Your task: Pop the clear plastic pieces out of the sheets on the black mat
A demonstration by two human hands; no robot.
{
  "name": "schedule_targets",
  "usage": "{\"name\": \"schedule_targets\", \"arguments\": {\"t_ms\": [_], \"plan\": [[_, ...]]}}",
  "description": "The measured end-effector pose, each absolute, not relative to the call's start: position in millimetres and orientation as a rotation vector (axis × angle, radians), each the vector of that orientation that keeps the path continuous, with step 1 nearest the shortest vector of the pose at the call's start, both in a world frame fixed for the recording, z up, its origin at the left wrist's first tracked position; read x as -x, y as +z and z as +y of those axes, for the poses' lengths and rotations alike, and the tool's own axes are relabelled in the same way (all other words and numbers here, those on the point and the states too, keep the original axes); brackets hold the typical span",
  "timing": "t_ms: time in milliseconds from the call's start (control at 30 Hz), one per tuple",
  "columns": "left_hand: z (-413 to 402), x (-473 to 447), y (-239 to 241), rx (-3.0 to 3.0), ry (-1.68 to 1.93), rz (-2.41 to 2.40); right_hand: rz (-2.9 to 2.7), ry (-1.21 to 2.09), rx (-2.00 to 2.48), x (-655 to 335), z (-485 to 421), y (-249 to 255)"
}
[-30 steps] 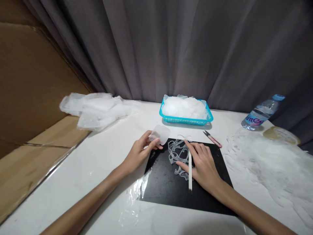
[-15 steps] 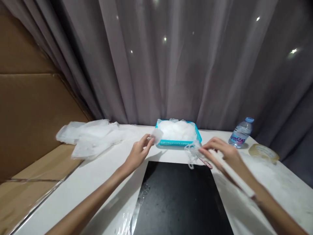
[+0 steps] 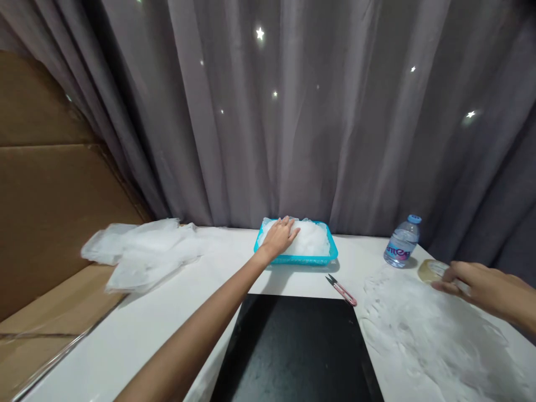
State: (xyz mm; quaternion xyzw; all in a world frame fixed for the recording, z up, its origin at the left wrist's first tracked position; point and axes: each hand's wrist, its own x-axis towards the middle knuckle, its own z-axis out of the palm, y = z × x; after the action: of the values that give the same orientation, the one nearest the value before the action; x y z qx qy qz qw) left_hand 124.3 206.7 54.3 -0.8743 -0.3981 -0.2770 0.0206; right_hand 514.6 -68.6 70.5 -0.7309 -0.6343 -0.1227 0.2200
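My left hand [image 3: 280, 235] reaches far forward and lies flat, fingers stretched out, on the white clear pieces [image 3: 313, 238] heaped in the teal basket [image 3: 293, 259]. The small clear piece it held earlier is no longer visible. My right hand [image 3: 481, 287] hovers at the right edge with fingers curled together, just beside a tape roll [image 3: 427, 269] and over a spread of clear plastic scraps [image 3: 419, 335]. What its fingers enclose is hidden. The black mat [image 3: 293, 346] lies bare in front of me.
Pink-handled snips [image 3: 341, 289] lie between the basket and the mat. A water bottle [image 3: 400, 243] stands at the back right. Crumpled white plastic bags [image 3: 138, 251] lie at the left by cardboard sheets [image 3: 50, 212]. A grey curtain [image 3: 293, 111] closes off the back.
My left hand carried the small clear piece forward and now lies open on the basket's contents. My right hand lifted the clear scraps and white stick off the mat and swung right.
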Motion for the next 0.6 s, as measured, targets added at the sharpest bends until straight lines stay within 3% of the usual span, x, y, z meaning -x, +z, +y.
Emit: {"name": "schedule_targets", "arguments": {"t_ms": [67,200,367,600], "plan": [[202.2,-110.0,52.3,2.678,-0.813,-1.214,-1.944,-0.268,1.862,-498.6,-61.1,73.2],[190.6,-46.6,55.5,2.604,-0.711,-1.247,-2.017,-0.466,1.646,-435.2,-38.7,75.6],[186.4,81.2,63.1,2.441,-0.560,-1.476,-2.098,-0.613,1.631,-358.7,-19.2,48.4],[181.6,204.8,57.4,2.141,-0.502,-1.884,-2.031,-0.773,1.137,-259.5,-38.6,10.6]]}}
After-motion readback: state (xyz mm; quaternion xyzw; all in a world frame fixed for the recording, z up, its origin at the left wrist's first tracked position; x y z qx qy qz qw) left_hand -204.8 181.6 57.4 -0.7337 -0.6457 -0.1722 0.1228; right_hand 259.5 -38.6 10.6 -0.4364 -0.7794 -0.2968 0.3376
